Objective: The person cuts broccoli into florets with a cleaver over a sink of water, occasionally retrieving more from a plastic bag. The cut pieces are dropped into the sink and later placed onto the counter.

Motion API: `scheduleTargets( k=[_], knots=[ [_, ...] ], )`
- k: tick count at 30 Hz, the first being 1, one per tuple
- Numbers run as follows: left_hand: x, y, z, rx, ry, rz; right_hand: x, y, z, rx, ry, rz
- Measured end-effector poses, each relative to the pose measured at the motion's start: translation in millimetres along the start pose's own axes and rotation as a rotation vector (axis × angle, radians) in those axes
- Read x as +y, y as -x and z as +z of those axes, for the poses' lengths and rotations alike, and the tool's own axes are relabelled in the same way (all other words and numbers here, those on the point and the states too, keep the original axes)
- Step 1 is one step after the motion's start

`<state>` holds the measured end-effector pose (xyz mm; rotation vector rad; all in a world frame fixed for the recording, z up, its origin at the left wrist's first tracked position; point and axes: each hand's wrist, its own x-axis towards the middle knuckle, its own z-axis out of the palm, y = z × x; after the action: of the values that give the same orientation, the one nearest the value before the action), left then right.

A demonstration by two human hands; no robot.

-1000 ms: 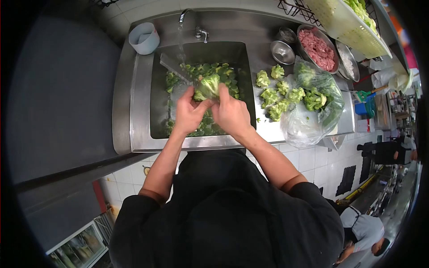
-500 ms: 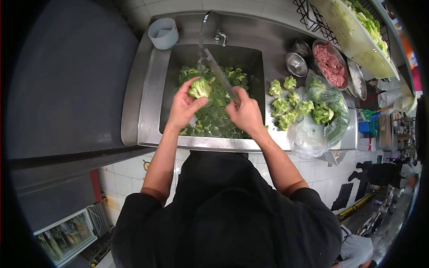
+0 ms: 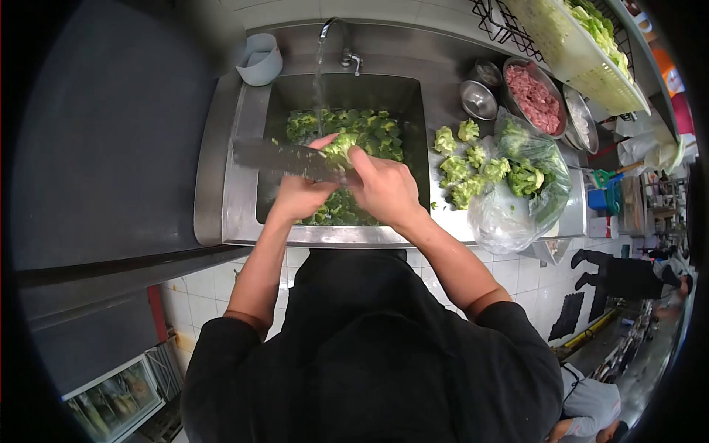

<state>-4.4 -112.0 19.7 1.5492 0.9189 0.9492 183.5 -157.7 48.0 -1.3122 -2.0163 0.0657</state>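
Over the sink [image 3: 422,170], my left hand [image 3: 303,193] holds a broccoli piece [image 3: 342,145], partly hidden behind the knife. My right hand [image 3: 388,188] is closed round the handle of a wide knife [image 3: 284,160]. Its blade points left and lies across the broccoli, a little blurred. Cut florets [image 3: 369,125] float in the water below both hands. Water runs from the faucet [image 3: 334,28] into the sink. Several pale green broccoli pieces [image 3: 456,170] sit on the counter to the right, beside a clear plastic bag [image 3: 509,210] with more broccoli in it.
A white container [image 3: 261,60] stands at the sink's back left corner. Metal bowls [image 3: 478,100] and a bowl of raw meat [image 3: 533,98] are at the back right, below a basket of leafy greens [image 3: 576,55]. Two people [image 3: 626,275] are far right.
The knife has swung from pointing up and away to lying leftward across the broccoli. My right hand has moved left, close to my left hand. The view has shifted slightly.
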Motion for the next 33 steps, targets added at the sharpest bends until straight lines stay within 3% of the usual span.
scheduleTargets(
  k=[1,3,5,6,8,11,14,18,20,24,26,27,29,33],
  knots=[
    [-3.0,1.1,2.8,0.005,0.163,-0.021,2.0,-0.6,2.2,-0.043,-0.03,0.054],
    [-0.9,-2.1,0.3,-0.033,0.219,-0.042,4.7,-0.2,6.6,-0.076,-0.062,0.104],
    [0.6,-5.6,-2.9,-0.066,0.277,-0.067,6.4,2.9,9.9,-0.154,-0.2,0.341],
    [-1.4,-6.9,-4.0,-0.098,0.298,-0.083,6.2,1.6,9.0,-0.157,-0.202,0.339],
    [-5.2,-8.6,-5.4,-0.147,0.392,-0.101,7.7,-3.0,6.5,-0.047,-0.536,0.44],
    [-21.0,-12.8,-9.3,-0.195,0.498,-0.07,16.0,-5.0,14.9,0.027,-0.791,0.478],
    [-39.7,-14.6,-9.4,-0.138,0.564,-0.123,17.5,-10.1,2.5,-0.057,-0.722,0.557],
    [-17.4,-16.6,-5.2,-0.155,0.628,-0.127,12.7,-11.6,2.4,-0.096,-0.558,0.553],
    [-7.6,-19.0,-1.5,-0.081,0.293,-0.084,11.9,-7.5,10.9,-0.04,-0.456,0.411],
    [-13.1,-24.9,-7.0,-0.14,0.221,-0.127,9.8,-9.8,6.3,-0.061,-0.442,0.433],
    [-25.7,-24.0,-13.2,-0.181,0.45,-0.142,19.5,-11.8,1.0,0.013,-0.583,0.516],
    [-24.6,-23.5,-15.4,-0.181,0.449,-0.139,29.3,-13.3,-0.1,0.084,-0.571,0.525],
    [-21.8,-20.1,-19.4,-0.181,0.718,-0.056,49.5,-15.7,-6.5,0.033,-0.399,0.58],
    [-27.9,-21.6,-4.9,-0.068,0.723,0.1,31.1,-6.1,-7.6,-0.064,-0.296,0.57]
  ],
)
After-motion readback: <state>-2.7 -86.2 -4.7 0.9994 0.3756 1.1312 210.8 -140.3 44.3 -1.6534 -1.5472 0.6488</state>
